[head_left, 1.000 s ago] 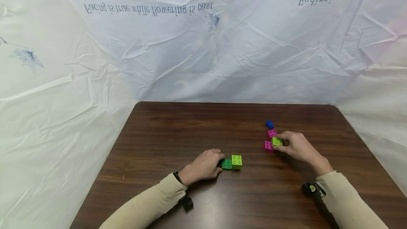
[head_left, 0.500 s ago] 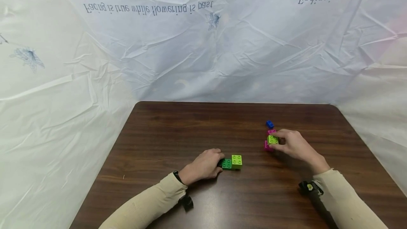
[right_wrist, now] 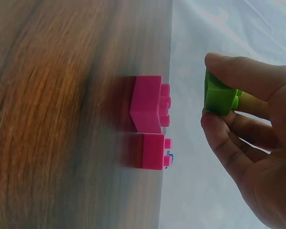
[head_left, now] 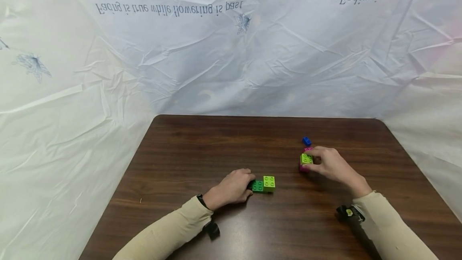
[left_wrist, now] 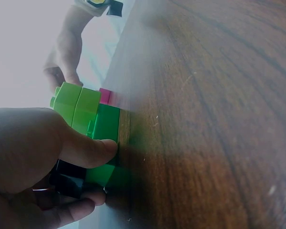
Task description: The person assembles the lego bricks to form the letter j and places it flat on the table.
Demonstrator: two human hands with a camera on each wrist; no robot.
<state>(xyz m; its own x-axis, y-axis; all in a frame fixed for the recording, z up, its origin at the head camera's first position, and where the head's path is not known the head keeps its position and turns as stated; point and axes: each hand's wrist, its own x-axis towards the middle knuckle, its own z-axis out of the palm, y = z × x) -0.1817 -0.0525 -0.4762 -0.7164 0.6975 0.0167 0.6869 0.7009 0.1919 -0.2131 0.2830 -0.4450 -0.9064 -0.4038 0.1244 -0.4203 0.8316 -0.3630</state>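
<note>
1. Green brick (head_left: 258, 186), lime block (head_left: 268, 183) on its right end, pinched by the left hand (head_left: 232, 186).
2. Wide tabletop (head_left: 216, 143) between the hands.
3. Right hand (head_left: 333, 165) pinches a lime brick (head_left: 306, 158) above two pink bricks (right_wrist: 148, 104), apart from them.
4. Blue brick (head_left: 306, 141), short of the far edge (head_left: 267, 117).

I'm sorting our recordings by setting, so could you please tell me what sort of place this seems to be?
Probably a makeshift indoor recording booth: creased white sheeting hangs behind and on both sides of a wood-grain table, and small black devices sit at both wrists.
</note>
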